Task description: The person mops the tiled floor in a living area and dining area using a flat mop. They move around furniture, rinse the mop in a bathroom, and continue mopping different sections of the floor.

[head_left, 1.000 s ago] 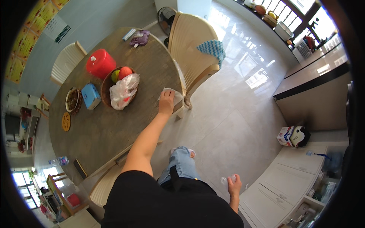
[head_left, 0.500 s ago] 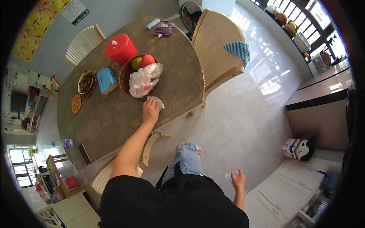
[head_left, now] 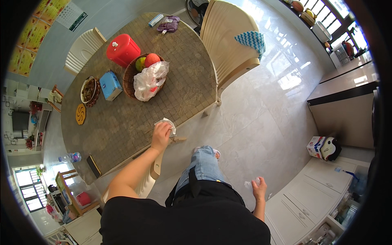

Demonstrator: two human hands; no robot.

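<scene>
My left hand (head_left: 161, 136) is closed on a crumpled white tissue (head_left: 167, 121) at the near edge of the brown table (head_left: 188, 92). Beyond it stands a wicker basket (head_left: 130, 79) with a red round fruit (head_left: 152, 59), a green one (head_left: 140, 63) and a knotted clear plastic bag (head_left: 146, 83). Over the floor at the right, my right hand (head_left: 259, 191) has its fingers curled around a small piece of clear plastic (head_left: 256, 181); its exact kind is hard to make out.
Farther back on the table are a red canister (head_left: 122, 51), a blue tissue pack (head_left: 110, 85), a bowl of food (head_left: 88, 90), a yellow trivet (head_left: 81, 114), a purple pouch (head_left: 169, 24) and a phone (head_left: 93, 165). A cream chair (head_left: 226, 41) stands at right, another (head_left: 145, 183) beneath my left arm.
My left hand has drawn the tissue from beside the basket back to the table's near edge. The right hand stays low at the right, its fingers more curled.
</scene>
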